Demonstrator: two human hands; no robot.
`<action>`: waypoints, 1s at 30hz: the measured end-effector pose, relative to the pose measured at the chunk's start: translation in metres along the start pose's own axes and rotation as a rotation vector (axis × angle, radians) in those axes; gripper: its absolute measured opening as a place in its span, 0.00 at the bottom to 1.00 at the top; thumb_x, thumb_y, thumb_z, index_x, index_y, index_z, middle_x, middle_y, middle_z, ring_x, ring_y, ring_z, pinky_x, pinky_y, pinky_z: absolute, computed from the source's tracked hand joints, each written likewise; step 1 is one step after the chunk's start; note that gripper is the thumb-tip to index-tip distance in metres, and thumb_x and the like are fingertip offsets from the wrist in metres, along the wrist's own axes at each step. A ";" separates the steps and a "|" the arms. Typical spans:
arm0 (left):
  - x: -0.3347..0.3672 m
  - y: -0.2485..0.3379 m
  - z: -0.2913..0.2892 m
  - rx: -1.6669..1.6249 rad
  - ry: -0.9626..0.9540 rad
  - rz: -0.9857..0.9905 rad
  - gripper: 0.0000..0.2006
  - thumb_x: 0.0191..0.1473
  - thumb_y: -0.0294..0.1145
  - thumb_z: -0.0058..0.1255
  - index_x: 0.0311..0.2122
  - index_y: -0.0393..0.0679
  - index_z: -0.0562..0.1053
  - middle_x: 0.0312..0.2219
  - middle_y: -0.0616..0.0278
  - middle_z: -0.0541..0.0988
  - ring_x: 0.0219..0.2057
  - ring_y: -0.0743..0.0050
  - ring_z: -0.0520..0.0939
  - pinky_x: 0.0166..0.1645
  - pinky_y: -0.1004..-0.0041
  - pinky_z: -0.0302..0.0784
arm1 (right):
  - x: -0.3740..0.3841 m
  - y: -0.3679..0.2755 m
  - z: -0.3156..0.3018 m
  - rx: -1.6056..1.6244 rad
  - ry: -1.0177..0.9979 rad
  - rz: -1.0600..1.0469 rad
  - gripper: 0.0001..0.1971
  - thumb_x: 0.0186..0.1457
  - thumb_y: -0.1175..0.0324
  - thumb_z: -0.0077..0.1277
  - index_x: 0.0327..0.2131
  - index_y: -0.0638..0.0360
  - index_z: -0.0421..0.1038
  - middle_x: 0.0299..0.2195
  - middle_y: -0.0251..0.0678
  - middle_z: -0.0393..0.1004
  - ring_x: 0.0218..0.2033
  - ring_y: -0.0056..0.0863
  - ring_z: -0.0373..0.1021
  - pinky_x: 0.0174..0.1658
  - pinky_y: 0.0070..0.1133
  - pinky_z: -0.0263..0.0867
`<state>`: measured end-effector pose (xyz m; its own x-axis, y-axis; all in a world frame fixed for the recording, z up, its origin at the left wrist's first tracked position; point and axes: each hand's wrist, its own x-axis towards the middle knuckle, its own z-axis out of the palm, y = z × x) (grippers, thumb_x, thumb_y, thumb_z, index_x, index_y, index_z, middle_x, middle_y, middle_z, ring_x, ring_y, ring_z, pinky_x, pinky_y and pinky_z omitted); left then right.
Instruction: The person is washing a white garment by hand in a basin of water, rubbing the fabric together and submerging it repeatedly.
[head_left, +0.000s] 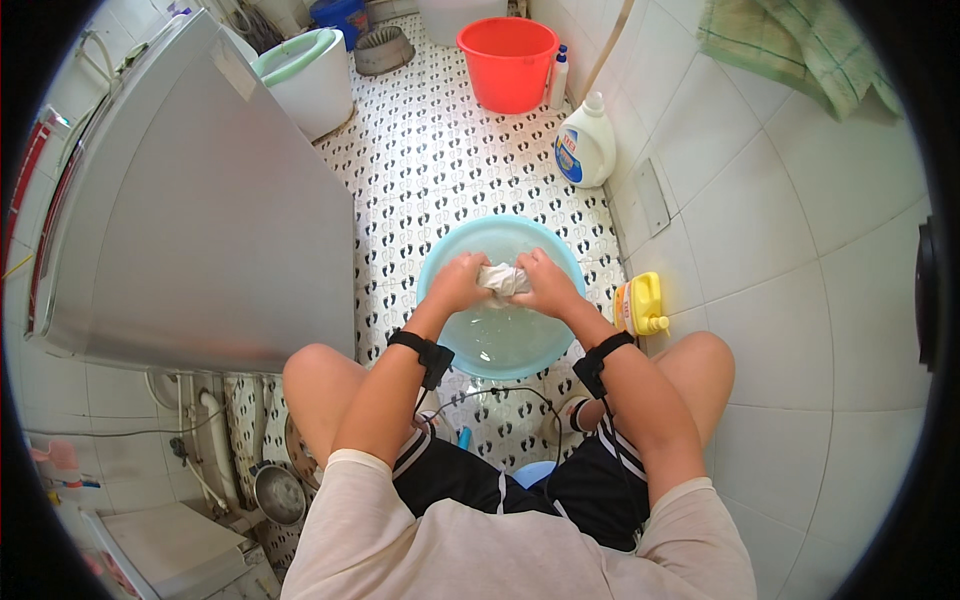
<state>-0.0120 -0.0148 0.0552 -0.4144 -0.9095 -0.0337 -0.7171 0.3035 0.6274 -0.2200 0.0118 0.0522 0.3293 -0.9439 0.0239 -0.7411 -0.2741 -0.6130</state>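
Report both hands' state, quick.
Left hand: closed, holding the white cloth by its left end over the basin.
Right hand: closed, holding its right end.

basin (505, 223) on floor (400, 190) | cloth (504, 279) over basin | bucket (508, 92) beyond | appliance (210, 210) left

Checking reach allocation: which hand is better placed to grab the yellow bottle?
Probably the right hand: the yellow bottle stands right of the basin, on that side. The left hand is farther off, beyond the white cloth. Both hold the cloth, so the right would release first.
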 end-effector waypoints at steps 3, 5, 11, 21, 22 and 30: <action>-0.003 -0.020 0.017 0.071 -0.109 -0.015 0.22 0.33 0.34 0.66 0.38 0.43 0.75 0.35 0.51 0.75 0.39 0.50 0.76 0.43 0.62 0.73 | -0.004 0.009 0.015 0.006 -0.092 0.022 0.27 0.36 0.57 0.65 0.40 0.56 0.68 0.39 0.43 0.65 0.39 0.44 0.68 0.42 0.33 0.67; -0.005 -0.034 0.029 0.158 -0.189 -0.041 0.25 0.29 0.38 0.70 0.37 0.44 0.75 0.38 0.51 0.73 0.43 0.50 0.74 0.46 0.63 0.72 | -0.004 0.015 0.022 0.015 -0.148 0.019 0.27 0.35 0.56 0.66 0.39 0.57 0.69 0.40 0.43 0.65 0.40 0.42 0.68 0.44 0.31 0.66; -0.009 -0.051 0.049 0.185 -0.325 -0.110 0.41 0.24 0.42 0.73 0.51 0.54 0.69 0.52 0.53 0.64 0.55 0.48 0.64 0.51 0.49 0.67 | -0.002 0.033 0.042 -0.126 -0.170 0.003 0.31 0.27 0.51 0.70 0.38 0.52 0.73 0.49 0.40 0.63 0.55 0.46 0.55 0.49 0.42 0.64; -0.005 -0.049 0.069 0.199 -0.232 -0.129 0.64 0.23 0.40 0.73 0.66 0.63 0.43 0.61 0.45 0.55 0.57 0.31 0.62 0.54 0.46 0.67 | 0.007 0.028 0.057 -0.214 -0.338 0.249 0.63 0.25 0.57 0.72 0.65 0.35 0.40 0.61 0.48 0.50 0.56 0.55 0.56 0.53 0.46 0.62; -0.003 -0.049 0.071 0.204 -0.301 -0.152 0.62 0.25 0.39 0.72 0.66 0.61 0.43 0.61 0.42 0.53 0.56 0.32 0.63 0.54 0.49 0.68 | 0.008 0.029 0.059 -0.205 -0.389 0.279 0.62 0.26 0.58 0.71 0.65 0.34 0.39 0.61 0.49 0.50 0.55 0.56 0.58 0.52 0.45 0.63; 0.002 -0.055 0.103 0.091 -0.240 -0.212 0.46 0.35 0.32 0.64 0.62 0.50 0.55 0.55 0.39 0.64 0.50 0.37 0.72 0.52 0.56 0.71 | 0.012 0.051 0.089 -0.283 -0.233 0.075 0.41 0.40 0.63 0.61 0.60 0.47 0.55 0.53 0.51 0.62 0.49 0.53 0.65 0.46 0.39 0.68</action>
<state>-0.0314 -0.0044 -0.0591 -0.3634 -0.8654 -0.3449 -0.8438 0.1488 0.5156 -0.2015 0.0029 -0.0491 0.3679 -0.9050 -0.2135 -0.8899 -0.2761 -0.3632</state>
